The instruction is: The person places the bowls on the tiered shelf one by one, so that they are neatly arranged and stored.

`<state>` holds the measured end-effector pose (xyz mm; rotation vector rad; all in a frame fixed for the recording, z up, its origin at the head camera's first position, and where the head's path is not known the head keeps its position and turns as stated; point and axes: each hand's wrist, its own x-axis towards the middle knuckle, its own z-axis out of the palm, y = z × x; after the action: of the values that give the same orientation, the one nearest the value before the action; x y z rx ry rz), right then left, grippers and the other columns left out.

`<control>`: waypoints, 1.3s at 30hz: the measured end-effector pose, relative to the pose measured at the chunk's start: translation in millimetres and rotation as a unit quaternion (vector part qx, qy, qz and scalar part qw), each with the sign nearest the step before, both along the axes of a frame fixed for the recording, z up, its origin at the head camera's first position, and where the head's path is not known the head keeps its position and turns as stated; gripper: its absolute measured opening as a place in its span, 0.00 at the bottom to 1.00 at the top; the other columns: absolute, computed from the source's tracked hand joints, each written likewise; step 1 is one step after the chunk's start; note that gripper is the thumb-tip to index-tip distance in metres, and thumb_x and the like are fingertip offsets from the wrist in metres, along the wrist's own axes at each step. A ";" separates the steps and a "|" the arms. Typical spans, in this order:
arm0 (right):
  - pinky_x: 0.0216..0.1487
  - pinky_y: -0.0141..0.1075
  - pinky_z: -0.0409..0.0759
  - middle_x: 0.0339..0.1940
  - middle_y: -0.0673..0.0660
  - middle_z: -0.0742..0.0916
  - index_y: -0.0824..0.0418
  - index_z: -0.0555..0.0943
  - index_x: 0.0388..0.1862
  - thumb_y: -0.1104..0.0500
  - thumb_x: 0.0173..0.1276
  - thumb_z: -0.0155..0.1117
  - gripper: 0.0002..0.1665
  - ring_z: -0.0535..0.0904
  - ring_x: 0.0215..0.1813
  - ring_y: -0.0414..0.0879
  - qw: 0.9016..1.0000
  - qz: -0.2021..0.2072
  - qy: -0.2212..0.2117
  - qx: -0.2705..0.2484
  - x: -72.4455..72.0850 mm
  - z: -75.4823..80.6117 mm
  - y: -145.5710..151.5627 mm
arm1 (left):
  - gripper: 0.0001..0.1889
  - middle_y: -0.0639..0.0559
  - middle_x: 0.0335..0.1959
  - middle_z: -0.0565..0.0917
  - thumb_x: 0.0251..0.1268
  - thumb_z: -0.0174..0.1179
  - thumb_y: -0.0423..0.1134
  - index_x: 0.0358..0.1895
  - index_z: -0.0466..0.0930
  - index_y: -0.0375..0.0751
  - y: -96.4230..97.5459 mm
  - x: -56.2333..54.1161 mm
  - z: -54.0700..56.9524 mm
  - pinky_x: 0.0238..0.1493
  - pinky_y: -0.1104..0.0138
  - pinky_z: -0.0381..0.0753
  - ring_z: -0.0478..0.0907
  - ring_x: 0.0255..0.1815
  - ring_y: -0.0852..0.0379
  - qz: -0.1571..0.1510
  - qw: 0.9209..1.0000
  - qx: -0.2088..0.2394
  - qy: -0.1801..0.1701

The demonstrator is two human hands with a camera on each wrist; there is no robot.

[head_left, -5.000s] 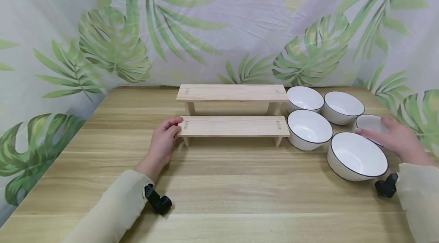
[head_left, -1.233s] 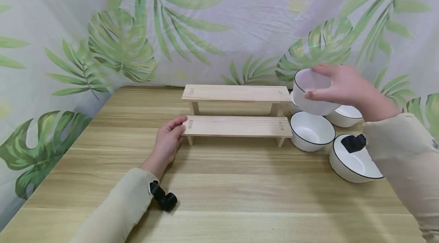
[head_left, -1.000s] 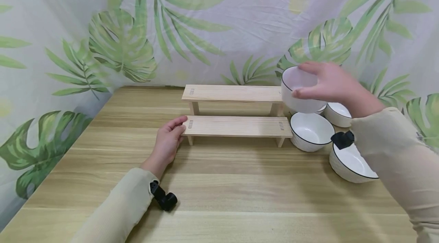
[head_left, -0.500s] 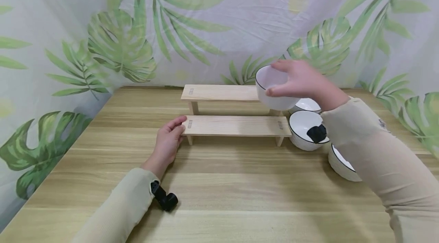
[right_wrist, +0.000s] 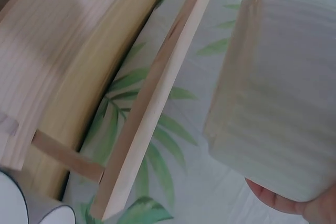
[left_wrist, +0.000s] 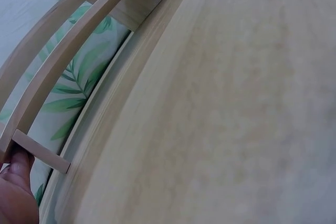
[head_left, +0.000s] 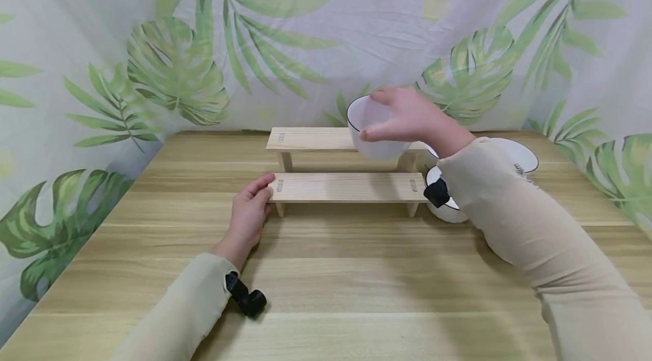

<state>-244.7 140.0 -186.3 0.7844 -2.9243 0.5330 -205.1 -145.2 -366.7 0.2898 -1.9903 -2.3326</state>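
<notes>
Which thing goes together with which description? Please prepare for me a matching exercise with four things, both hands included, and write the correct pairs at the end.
1. left hand
2. right hand
3. raised bowl
4. backdrop

A. printed with green leaves
B. grips the raised bowl
C. white with a dark rim
D. at the front shelf's left end

Pairs: 1-D, 2-B, 3-C, 4-A

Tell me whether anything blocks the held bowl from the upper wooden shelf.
Nothing visible does. The right hand grips the white bowl; in the right wrist view, the gap between it and the upper shelf shows only patterned cloth behind. Other bowls stand to the right.
</notes>
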 end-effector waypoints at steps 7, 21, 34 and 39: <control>0.57 0.48 0.68 0.64 0.62 0.72 0.63 0.67 0.66 0.40 0.49 0.61 0.48 0.68 0.61 0.57 1.000 -0.012 -0.014 -0.001 -9.1 -1.9 -19.5 | 0.20 0.50 0.53 0.72 0.67 0.45 0.28 0.61 0.70 0.35 1.3 0.6 -2.0 0.30 0.78 0.68 0.71 0.34 0.68 0.004 1.000 0.002 0.000; 0.47 0.43 0.73 0.52 0.58 0.79 0.62 0.74 0.56 0.38 0.45 0.63 0.42 0.72 0.49 0.52 1.000 0.006 -0.007 -0.016 -18.3 1.3 -70.8 | 0.20 0.46 0.56 0.71 0.68 0.44 0.31 0.62 0.69 0.37 -1.4 4.4 0.6 0.33 0.78 0.70 0.71 0.37 0.68 0.002 1.000 -0.020 -0.009; 0.38 0.35 0.74 0.41 0.53 0.81 0.58 0.77 0.50 0.37 0.45 0.64 0.36 0.74 0.41 0.46 0.999 -0.008 -0.012 -0.045 -29.3 2.6 -108.1 | 0.20 0.48 0.59 0.70 0.68 0.45 0.31 0.63 0.69 0.37 -3.4 0.2 -2.3 0.36 0.77 0.73 0.72 0.41 0.66 -0.011 1.000 -0.017 -0.003; 0.34 0.33 0.73 0.34 0.52 0.81 0.56 0.78 0.38 0.39 0.43 0.64 0.28 0.75 0.35 0.45 0.996 -0.025 -0.021 -0.080 -33.2 2.4 -121.4 | 0.20 0.50 0.59 0.70 0.68 0.45 0.32 0.62 0.69 0.38 -4.1 -0.7 -2.4 0.37 0.77 0.73 0.71 0.41 0.65 -0.012 0.999 -0.029 -0.003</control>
<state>-278.0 18.7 -183.9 0.6877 -2.8842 0.7769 -205.8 -149.3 -369.1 0.2701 -2.0724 -2.2855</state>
